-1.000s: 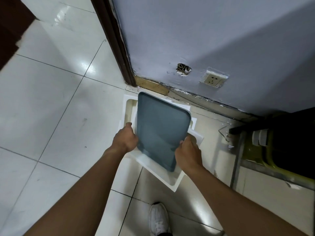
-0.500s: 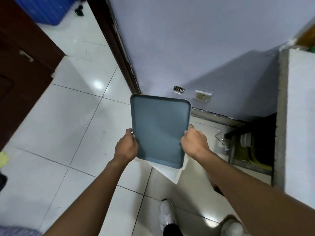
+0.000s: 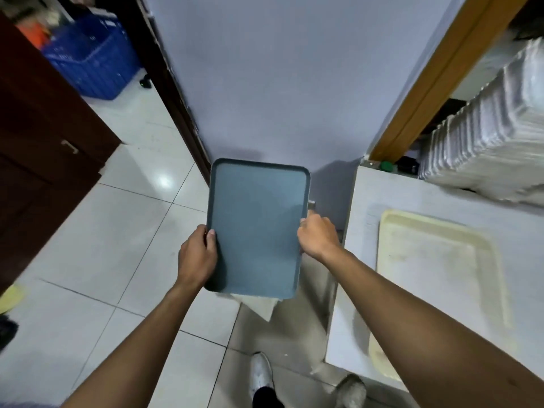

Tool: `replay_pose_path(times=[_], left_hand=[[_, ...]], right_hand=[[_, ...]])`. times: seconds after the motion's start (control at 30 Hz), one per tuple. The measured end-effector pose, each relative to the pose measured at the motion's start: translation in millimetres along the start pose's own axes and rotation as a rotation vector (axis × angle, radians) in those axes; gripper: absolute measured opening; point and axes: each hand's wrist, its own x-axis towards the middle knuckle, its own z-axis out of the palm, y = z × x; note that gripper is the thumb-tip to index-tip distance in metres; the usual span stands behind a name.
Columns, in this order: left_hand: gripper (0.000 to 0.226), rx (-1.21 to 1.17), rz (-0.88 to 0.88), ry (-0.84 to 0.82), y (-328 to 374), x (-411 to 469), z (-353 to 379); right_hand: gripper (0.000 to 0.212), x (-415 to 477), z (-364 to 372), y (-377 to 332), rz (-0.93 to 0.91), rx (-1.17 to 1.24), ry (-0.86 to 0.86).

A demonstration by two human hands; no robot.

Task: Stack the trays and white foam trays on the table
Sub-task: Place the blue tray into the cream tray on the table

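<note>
A: Where's the flat grey-blue rectangular plastic tray (image 3: 256, 231)?

B: Held off the floor, left hand (image 3: 197, 254) & right hand (image 3: 318, 235) each w/ grip clamped on a long edge.

A: And the worktop (image 3: 441, 201)?

B: Right of tray, right hand nearer; cream tray (image 3: 435, 278) lies there, long axis roughly parallel.

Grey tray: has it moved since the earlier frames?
Yes. The grey tray has risen from near the wall socket at floor level to about the height of the table.

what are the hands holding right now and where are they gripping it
Both hands hold the grey tray by its long side edges: left hand on the left edge, right hand on the right. White foam shows beneath it.
</note>
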Motion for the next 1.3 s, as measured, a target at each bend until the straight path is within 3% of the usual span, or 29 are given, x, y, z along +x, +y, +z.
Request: replay_pose_path(times=[0.27,0.67,0.9,1.3], left_hand=[[0.036,-0.168,0.022,0.078,102,-49,-44],[0.036,-0.273,0.032,0.04,222,-118,-37],[0.034,-0.3,0.108,-0.057,262,-150,-16],[0.022,-0.211,0.201,-0.249,274,-181,18]], right_hand=[[0.037,-58,-87,3,-0.064,0.031,0.196],[0.024,-149,-160,67,-0.012,0.219,0.257],[0.03,-176,-175,112,0.068,0.34,0.404],[0.034,-196,-190,171,0.15,0.328,0.481]])
